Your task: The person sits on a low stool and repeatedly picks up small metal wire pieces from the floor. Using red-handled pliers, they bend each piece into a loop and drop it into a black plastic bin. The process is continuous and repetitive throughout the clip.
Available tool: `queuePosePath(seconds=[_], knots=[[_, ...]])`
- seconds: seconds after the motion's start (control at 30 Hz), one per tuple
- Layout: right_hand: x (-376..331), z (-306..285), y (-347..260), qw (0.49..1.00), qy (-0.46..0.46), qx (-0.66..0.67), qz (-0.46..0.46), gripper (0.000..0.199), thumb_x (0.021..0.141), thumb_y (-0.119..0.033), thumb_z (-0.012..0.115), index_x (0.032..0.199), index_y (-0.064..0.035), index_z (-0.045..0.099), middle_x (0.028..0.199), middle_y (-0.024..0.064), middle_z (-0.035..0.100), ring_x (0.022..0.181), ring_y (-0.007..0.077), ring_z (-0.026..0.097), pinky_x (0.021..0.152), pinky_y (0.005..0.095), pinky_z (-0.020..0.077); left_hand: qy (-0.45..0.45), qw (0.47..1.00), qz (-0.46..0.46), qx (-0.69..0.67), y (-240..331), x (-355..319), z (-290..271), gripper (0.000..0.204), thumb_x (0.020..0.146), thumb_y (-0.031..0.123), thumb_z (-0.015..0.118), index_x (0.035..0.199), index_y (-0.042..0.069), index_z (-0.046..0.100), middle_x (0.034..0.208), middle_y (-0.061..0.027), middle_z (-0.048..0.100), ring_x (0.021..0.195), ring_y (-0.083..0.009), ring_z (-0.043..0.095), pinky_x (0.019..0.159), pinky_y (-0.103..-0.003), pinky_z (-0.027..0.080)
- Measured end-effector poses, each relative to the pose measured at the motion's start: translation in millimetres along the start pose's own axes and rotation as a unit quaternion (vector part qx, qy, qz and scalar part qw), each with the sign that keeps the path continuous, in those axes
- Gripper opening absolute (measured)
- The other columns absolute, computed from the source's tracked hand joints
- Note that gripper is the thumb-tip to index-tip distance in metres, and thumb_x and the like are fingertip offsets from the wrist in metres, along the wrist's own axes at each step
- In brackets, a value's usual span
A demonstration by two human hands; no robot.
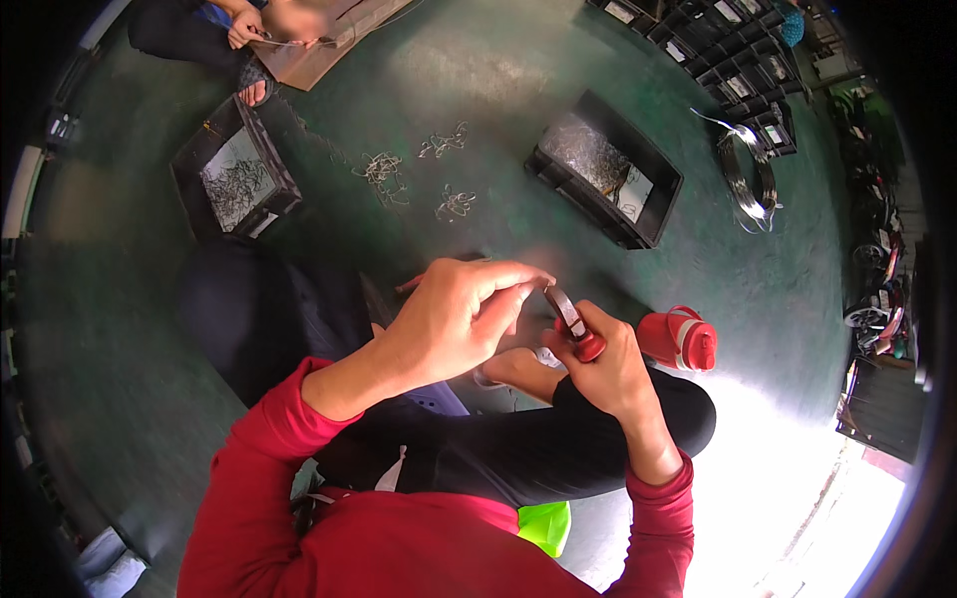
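Observation:
My right hand (pixel 616 371) is closed around the red-handled pliers (pixel 566 311), whose dark metal head points up and to the left. At the tip of that head, the thumb and index finger of my left hand (pixel 449 317) are pinched together. Whatever they hold is too small to make out. Beyond my hands, small bent wire pieces lie on the green floor in three loose heaps: a larger heap (pixel 382 174), a far heap (pixel 445 142) and a near heap (pixel 457 204).
Black crates holding wire pieces stand at left (pixel 284 194) and right (pixel 583 204). A wire coil (pixel 768 184) lies near stacked black crates (pixel 723 55). By my right knee is a red jug (pixel 658 339). Another person's hand (pixel 244 28) works beside cardboard (pixel 299 70) at far left.

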State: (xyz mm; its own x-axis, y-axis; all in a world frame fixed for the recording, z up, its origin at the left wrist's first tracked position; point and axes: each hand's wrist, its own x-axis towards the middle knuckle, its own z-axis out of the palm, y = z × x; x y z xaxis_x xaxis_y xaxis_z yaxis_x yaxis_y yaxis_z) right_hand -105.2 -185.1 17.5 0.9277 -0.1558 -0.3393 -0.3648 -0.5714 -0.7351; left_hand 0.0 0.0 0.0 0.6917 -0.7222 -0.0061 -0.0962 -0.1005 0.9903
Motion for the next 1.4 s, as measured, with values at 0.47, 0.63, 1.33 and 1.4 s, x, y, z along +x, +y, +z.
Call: queuePosePath(seconds=[0.47,0.63,1.33,1.4], knots=[[10.0,15.1,5.8,0.996,0.075,-0.056,0.008,0.025,0.077,-0.015,0.076,0.083,-0.0008,0.056,0.073,0.0186,0.064,0.066,0.038,0.063,0.061,0.0382,0.0492,0.099,0.993,0.059,-0.011,-14.4,-5.7,18.9,0.015,0.086,-0.003,0.057,0.1,-0.004,0.062,0.064,-0.0173,0.058,0.05,-0.023,0.056,0.048,-0.033,0.041],[12.1,24.8,12.9,0.987,0.132,-0.071,-0.058,0.022,0.083,-0.009,0.072,0.083,-0.001,0.052,0.065,0.0123,0.055,0.055,0.0197,0.05,0.056,0.0315,0.0438,0.125,0.99,0.065,-0.009,-17.1,-6.4,25.2,0.015,0.086,-0.003,0.058,0.1,-0.005,0.062,0.062,-0.0169,0.058,0.048,-0.0195,0.055,0.046,-0.031,0.04],[-0.5,-4.6,14.1,0.954,-0.151,0.224,0.128,0.025,0.091,-0.015,0.066,0.109,-0.001,0.055,0.089,0.0081,0.064,0.07,0.016,0.061,0.066,0.0301,0.05,0.067,0.944,-0.127,-0.297,-15.9,16.8,-8.0,0.021,0.097,0.015,0.059,0.107,-0.002,0.064,0.102,-0.011,0.068,0.099,-0.0231,0.069,0.084,-0.034,0.055],[-4.9,-0.8,11.7,0.904,-0.236,0.326,0.141,0.033,0.092,-0.023,0.065,0.114,0.0,0.053,0.098,0.0106,0.065,0.084,0.0185,0.063,0.074,0.0322,0.052,0.062,0.933,-0.128,-0.329,-15.0,16.3,-8.8,0.021,0.097,0.015,0.059,0.108,-0.002,0.064,0.102,-0.0113,0.069,0.099,-0.0235,0.069,0.083,-0.034,0.056]])
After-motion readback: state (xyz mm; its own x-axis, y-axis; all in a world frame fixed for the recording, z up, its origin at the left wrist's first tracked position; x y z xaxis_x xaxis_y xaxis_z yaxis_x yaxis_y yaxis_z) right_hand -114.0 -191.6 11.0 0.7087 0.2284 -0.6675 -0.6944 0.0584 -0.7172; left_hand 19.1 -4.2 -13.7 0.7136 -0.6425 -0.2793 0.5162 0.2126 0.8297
